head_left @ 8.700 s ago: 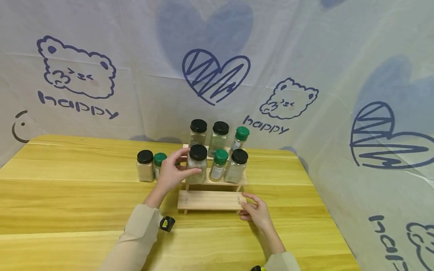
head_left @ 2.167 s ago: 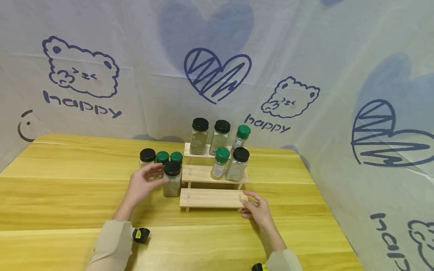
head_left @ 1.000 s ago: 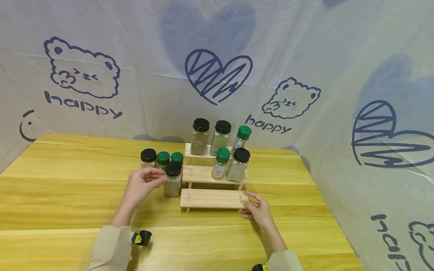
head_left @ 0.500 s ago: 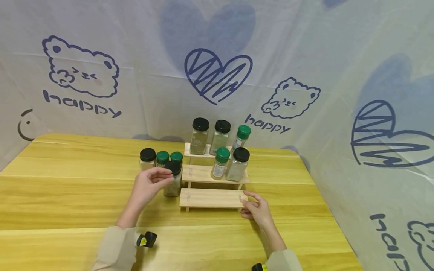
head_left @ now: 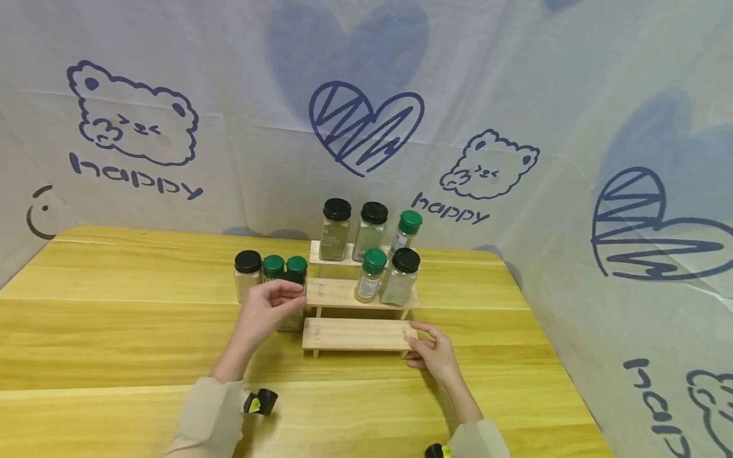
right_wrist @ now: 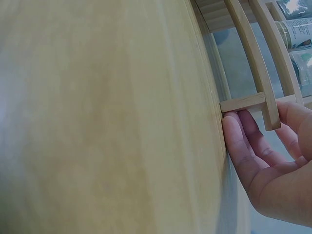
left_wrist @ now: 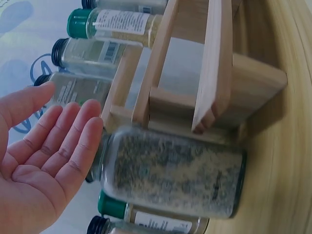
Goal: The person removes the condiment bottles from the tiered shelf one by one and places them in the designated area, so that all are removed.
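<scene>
My left hand (head_left: 265, 313) hovers with relaxed, lightly bent fingers over a black-lidded spice jar (left_wrist: 175, 173) and partly hides it in the head view. That jar, filled with dark, speckled seasoning, stands on the table at the left of a three-step wooden spice rack (head_left: 361, 334). In the left wrist view the palm is bare, its fingertips in front of the jar's lid. My right hand (head_left: 436, 356) holds the right end of the lowest step, fingers by its leg (right_wrist: 243, 102) in the right wrist view.
On the top step are two black-lidded jars (head_left: 335, 238) and a green-lidded one (head_left: 404, 235). A green-lidded jar (head_left: 369, 283) and a black-lidded jar (head_left: 399, 283) share the middle step. Behind my left hand stand another black-lidded jar (head_left: 247, 273) and two green-lidded ones (head_left: 273, 266).
The speckled jar went from the middle step's left end down to the table, and my left hand let go. That hand has since drifted right across it. My right hand has stayed put.
</scene>
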Demonstrator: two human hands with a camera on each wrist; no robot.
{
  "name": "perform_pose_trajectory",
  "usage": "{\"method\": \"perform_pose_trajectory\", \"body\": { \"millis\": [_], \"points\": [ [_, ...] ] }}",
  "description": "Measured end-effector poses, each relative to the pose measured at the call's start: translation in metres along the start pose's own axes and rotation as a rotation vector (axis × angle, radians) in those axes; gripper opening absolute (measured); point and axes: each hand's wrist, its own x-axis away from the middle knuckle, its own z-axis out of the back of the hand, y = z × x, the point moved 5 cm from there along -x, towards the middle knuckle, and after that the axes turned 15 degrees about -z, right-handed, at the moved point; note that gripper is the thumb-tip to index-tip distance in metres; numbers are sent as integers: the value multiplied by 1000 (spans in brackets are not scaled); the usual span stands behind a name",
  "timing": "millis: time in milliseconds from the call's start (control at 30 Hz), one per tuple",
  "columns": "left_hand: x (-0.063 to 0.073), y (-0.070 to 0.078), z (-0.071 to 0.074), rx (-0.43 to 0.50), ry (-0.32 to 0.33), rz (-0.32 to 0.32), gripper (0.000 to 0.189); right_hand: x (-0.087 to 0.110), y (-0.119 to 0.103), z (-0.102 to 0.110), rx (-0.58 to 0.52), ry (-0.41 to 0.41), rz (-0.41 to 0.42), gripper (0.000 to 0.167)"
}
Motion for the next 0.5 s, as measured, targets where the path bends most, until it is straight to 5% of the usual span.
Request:
{"method": "perform_pose_trajectory", "body": {
  "millis": [500],
  "points": [
    [-11,10,-21,-26,-5,-37,18,1,0,1,-1,-5,0,37]
  ]
}}
